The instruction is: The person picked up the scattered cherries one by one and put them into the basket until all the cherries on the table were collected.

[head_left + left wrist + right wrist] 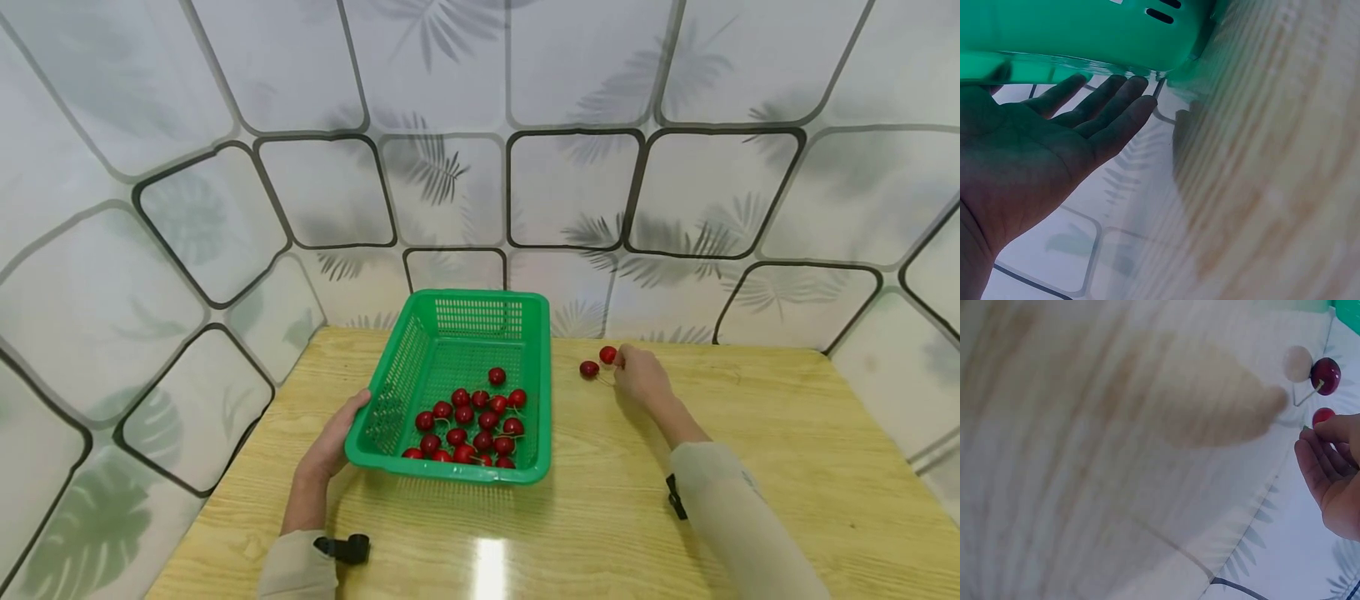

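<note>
A green plastic basket (455, 472) holds several red cherries (487, 420), gathered mostly toward its near right part. My left hand (335, 435) rests against the basket's left side; the left wrist view shows its fingers (1119, 128) fairly straight beside the green wall, the thumb mostly hidden by the rim. To the right of the basket, my right hand (643, 379) pinches a bright red cherry (1323, 415) between thumb and fingers, near its stem. Just left of it, a dark red cherry (588, 369) with a stem lies on the table.
The wood-grain table (600, 533) runs back to a wall covering (573, 192) with a leaf and rounded-square pattern, which also flanks both sides. Black bands (342, 548) sit around both sleeve cuffs. A light reflection shows near the front.
</note>
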